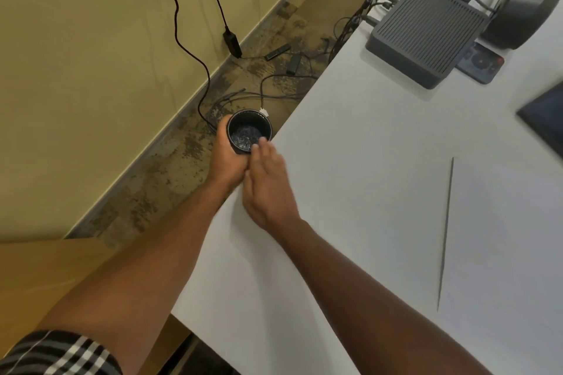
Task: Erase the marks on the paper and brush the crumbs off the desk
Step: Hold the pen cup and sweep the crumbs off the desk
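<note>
Stage: by my reading, the crumb-brushing half of the task, near its end; the erasing looks already finished.
Left hand (227,158): its fingers are wrapped around a small black cup (249,131), held just off the desk's left edge, mouth up, over the floor.
Right hand (268,186): flat and empty, fingers (262,145) together and extended, tips at the desk edge touching or just beside the cup's rim; blurred, so exact contact cannot be told.
Crumbs (245,135): dark curled bits lie in the bottom of the cup; none can be made out on the desk (350,146), though any small ones would be too fine to see.
Paper (499,237): white sheet on the desk to the right, well apart from the hands; the visible part shows no marks.
Left to do: probably a last sweep of the edge, then putting the cup down.
Background: a grey ribbed box (426,30) with cables at the far end of the desk.
</note>
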Action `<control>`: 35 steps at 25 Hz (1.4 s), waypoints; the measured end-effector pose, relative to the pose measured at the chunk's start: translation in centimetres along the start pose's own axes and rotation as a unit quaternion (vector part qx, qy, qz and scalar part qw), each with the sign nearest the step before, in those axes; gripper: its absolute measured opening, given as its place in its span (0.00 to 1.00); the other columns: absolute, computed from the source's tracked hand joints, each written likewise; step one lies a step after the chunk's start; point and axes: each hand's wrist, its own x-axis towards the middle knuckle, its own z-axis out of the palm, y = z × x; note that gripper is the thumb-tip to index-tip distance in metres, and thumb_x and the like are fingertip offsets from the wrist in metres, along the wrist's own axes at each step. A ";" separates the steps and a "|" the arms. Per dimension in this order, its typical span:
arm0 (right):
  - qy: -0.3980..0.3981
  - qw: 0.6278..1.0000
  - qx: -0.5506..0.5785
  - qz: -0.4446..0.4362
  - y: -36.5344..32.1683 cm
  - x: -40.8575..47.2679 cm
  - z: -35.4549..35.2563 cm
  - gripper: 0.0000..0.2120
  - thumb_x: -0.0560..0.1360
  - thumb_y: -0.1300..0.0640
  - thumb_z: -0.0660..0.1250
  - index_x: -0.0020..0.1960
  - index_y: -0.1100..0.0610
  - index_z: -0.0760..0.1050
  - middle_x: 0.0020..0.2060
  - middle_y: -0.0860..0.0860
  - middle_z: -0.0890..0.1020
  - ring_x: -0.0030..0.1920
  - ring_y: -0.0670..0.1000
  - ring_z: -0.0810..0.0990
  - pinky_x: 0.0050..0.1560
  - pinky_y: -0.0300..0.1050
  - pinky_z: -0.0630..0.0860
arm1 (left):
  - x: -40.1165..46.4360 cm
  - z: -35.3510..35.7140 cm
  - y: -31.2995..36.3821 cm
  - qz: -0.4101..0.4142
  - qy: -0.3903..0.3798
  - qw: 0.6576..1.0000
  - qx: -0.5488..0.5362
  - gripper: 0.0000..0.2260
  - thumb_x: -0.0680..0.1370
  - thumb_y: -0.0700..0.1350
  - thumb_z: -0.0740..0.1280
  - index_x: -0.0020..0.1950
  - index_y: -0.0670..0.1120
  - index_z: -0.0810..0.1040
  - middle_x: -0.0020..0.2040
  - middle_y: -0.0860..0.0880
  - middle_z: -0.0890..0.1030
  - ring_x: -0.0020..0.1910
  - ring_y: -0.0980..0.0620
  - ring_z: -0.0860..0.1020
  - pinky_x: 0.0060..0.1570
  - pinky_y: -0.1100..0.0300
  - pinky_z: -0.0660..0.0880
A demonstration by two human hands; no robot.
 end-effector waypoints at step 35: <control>-0.057 0.955 0.166 0.239 14.3 -26.5 -13.3 0.25 0.77 0.69 0.55 0.72 0.55 0.69 0.68 0.48 0.73 0.68 0.47 0.70 0.62 0.27 0.60 | -20.9 0.4 8.1 0.065 -0.053 0.996 -0.044 0.42 0.66 0.42 0.81 0.75 0.47 0.63 0.71 0.47 0.72 0.71 0.51 0.70 0.67 0.61 0.71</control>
